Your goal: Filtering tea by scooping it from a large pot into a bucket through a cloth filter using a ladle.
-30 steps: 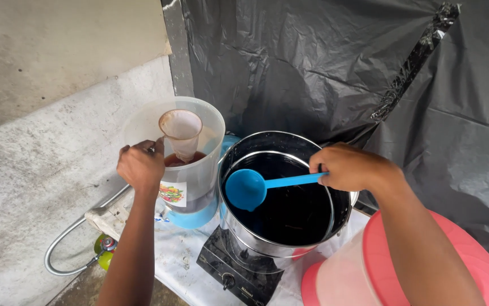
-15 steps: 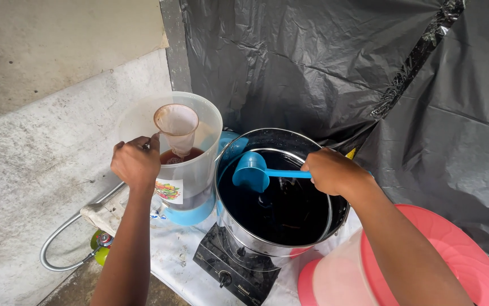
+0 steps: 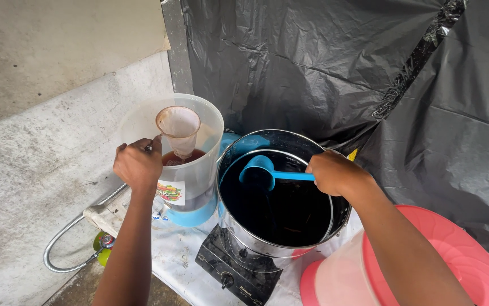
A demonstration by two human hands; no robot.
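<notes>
At three o'clock of the steel pot [image 3: 278,226] I log my right hand [image 3: 335,173] clenched on a light, stiff blue ladle [image 3: 258,171], best gripped mid-handle, while my left hand [image 3: 138,164] pinches the cloth strainer [image 3: 178,130] inside the translucent jug [image 3: 196,175].

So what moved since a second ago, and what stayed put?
The right hand carried the blue ladle from above the near side of the steel pot toward the far side and down to the dark liquid. Nothing was picked up or let go. The left hand still holds the cloth strainer over the clear jug.
</notes>
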